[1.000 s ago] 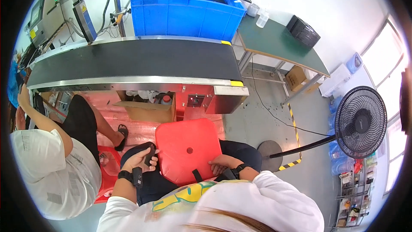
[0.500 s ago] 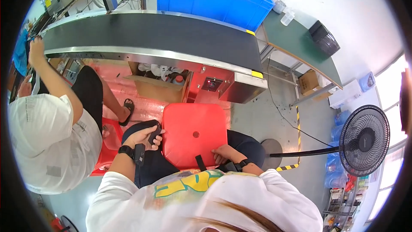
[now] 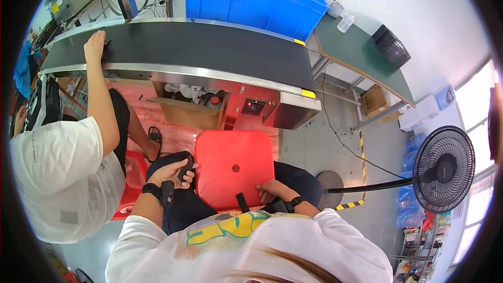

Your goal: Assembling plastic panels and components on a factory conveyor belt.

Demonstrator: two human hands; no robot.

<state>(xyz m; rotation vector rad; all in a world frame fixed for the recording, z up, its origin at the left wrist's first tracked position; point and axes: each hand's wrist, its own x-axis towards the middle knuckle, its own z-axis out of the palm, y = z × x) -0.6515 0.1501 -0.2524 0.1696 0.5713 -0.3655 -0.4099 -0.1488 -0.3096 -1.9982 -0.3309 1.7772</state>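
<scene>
My left hand (image 3: 168,173) is closed around a small black device (image 3: 186,170), over my left thigh beside the red stool (image 3: 234,162). What kind of device it is, I cannot make out. On the stool's near right edge, by my right thigh, rests my right hand (image 3: 270,191). Its fingers are loosely bent and slightly apart, and nothing shows in them. Both wrists wear dark bands with small black boxes. A black strap (image 3: 242,202) lies at the stool's near edge, between my hands.
A black conveyor belt (image 3: 209,47) runs across ahead, with a blue crate (image 3: 251,0) behind it. At left sits a co-worker (image 3: 65,173), one hand (image 3: 95,47) over the belt by a small dark item. A standing fan (image 3: 444,169) is at right; a carton (image 3: 186,112) sits under the belt.
The co-worker's arm has swung right onto the belt, where a small dark item now shows by the hand. A black object now appears by their lap. My hands keep their places.
</scene>
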